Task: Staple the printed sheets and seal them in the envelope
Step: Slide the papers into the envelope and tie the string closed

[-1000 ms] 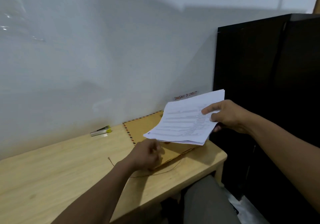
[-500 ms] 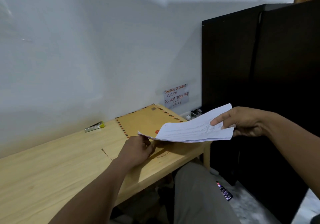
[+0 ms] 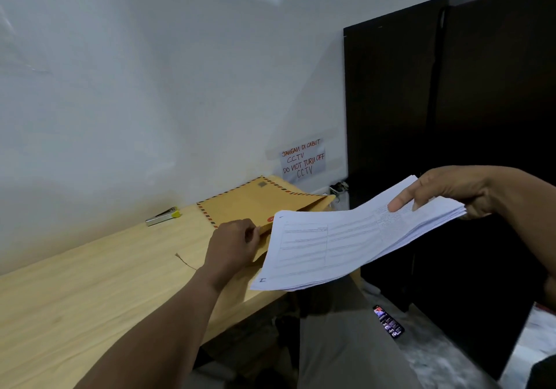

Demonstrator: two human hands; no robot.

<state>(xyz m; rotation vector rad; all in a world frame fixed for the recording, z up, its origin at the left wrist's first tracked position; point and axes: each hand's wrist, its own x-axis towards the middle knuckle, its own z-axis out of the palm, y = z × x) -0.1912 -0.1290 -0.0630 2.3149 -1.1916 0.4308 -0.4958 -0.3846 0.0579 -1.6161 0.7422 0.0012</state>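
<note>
A brown envelope [image 3: 249, 202] with a striped airmail border lies at the right end of the wooden table [image 3: 90, 292]. My left hand [image 3: 233, 245] pinches its near edge and lifts it a little. My right hand [image 3: 451, 190] grips a thick stack of printed sheets [image 3: 340, 244] by its far end and holds it in the air, tilted down toward the envelope and covering its near right part. A silver stapler [image 3: 162, 216] with a yellow tip lies by the wall, left of the envelope.
A tall black cabinet [image 3: 451, 118] stands right of the table. A taped note [image 3: 303, 160] hangs on the white wall. A thin string [image 3: 184, 261] lies on the table near my left wrist. A phone [image 3: 388, 325] lies on the floor below.
The view has shifted right and down. My right hand has swung the sheets lower and to the right of the table. My left hand has raised the envelope's near edge.
</note>
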